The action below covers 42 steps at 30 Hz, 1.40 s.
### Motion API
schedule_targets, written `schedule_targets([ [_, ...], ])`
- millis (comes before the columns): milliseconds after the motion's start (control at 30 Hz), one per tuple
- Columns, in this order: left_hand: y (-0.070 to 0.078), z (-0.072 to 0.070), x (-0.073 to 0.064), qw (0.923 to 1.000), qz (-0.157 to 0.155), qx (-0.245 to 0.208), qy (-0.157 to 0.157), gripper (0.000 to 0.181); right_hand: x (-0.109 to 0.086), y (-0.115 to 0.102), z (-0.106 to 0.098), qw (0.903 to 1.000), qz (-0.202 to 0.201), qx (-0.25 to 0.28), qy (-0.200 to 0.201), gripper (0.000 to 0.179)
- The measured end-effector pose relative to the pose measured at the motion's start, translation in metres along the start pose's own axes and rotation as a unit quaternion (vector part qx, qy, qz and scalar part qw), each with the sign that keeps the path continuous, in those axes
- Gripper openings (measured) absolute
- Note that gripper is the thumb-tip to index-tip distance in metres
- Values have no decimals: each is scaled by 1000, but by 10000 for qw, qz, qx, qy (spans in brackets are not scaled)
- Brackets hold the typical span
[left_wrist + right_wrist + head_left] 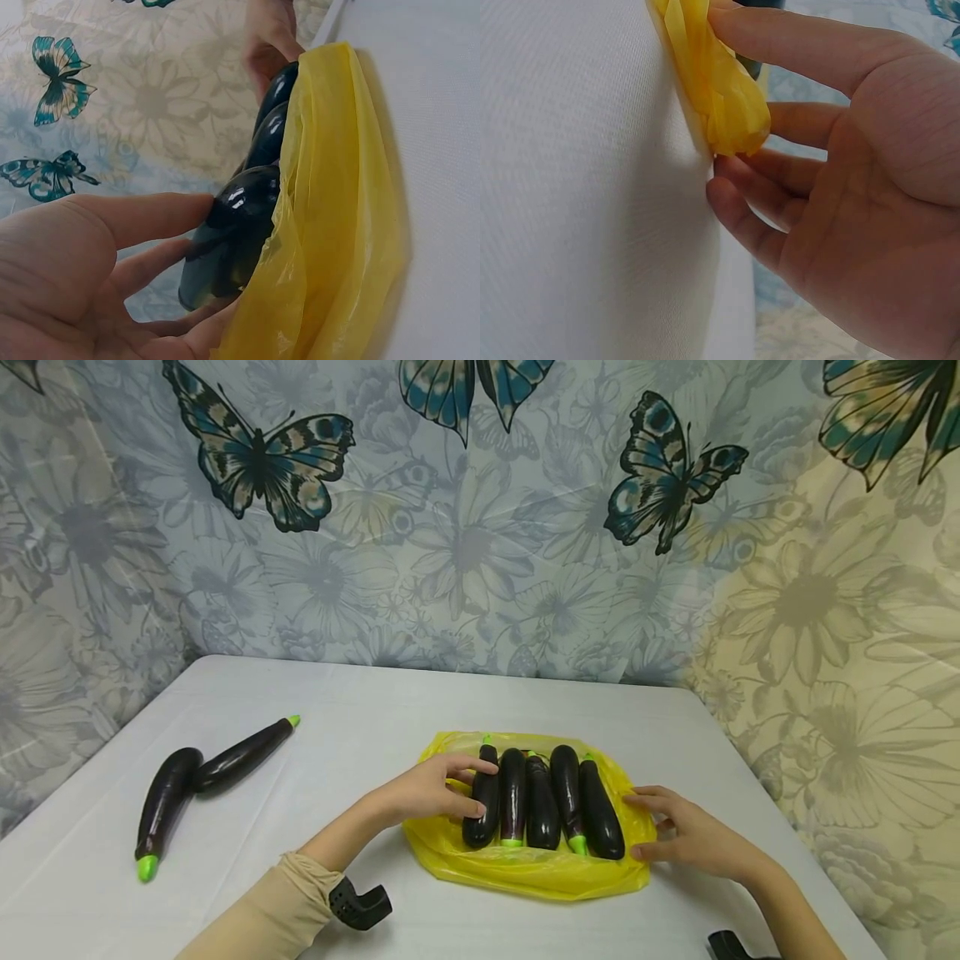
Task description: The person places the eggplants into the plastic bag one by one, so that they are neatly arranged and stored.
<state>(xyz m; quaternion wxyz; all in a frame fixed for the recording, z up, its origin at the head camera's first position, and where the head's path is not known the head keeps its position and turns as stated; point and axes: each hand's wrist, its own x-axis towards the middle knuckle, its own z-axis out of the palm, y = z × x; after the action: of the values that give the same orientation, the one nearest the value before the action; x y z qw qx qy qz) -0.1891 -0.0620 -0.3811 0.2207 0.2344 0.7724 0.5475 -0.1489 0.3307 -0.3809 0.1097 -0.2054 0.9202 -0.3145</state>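
Five eggplants (pixel 542 802) in yellow bag (pixel 525 878)

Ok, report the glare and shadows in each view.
Head view: small glints on the glossy eggplants in the yellow bag; left wrist view: dimmer overall, with sharp white glare on the nearest eggplant; right wrist view: a broad, soft-edged shadow on the white table beside the bag.

Left grip (pixel 431 789) and right grip (pixel 693 837) face each other, fingers gently bent.
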Motion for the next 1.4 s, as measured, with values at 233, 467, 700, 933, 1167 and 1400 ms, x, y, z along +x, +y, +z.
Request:
schedule_targets([
  [233, -1, 2, 0, 10000, -54, 83, -7, 54, 0, -1, 0, 10000, 51, 54, -56, 75],
  [467, 0, 3, 0, 9999, -23, 165, 16, 56, 0, -2, 0, 9999, 104, 77, -67, 75],
  [700, 0, 3, 0, 9992, -76, 389, 24, 56, 1, -2, 0, 9999, 75, 119, -99, 74],
  [933, 0, 2, -1, 9990, -71, 450, -12, 55, 1, -2, 0, 9999, 21, 53, -98, 74],
  [1167, 0, 1, 0, 9987, -88, 506, -29, 56, 0, -2, -1, 9999, -14, 124, -88, 74],
  [1400, -2, 1, 0, 9988, -106, 469, -28, 58, 0, -1, 0, 9999, 12, 142, -90, 74],
])
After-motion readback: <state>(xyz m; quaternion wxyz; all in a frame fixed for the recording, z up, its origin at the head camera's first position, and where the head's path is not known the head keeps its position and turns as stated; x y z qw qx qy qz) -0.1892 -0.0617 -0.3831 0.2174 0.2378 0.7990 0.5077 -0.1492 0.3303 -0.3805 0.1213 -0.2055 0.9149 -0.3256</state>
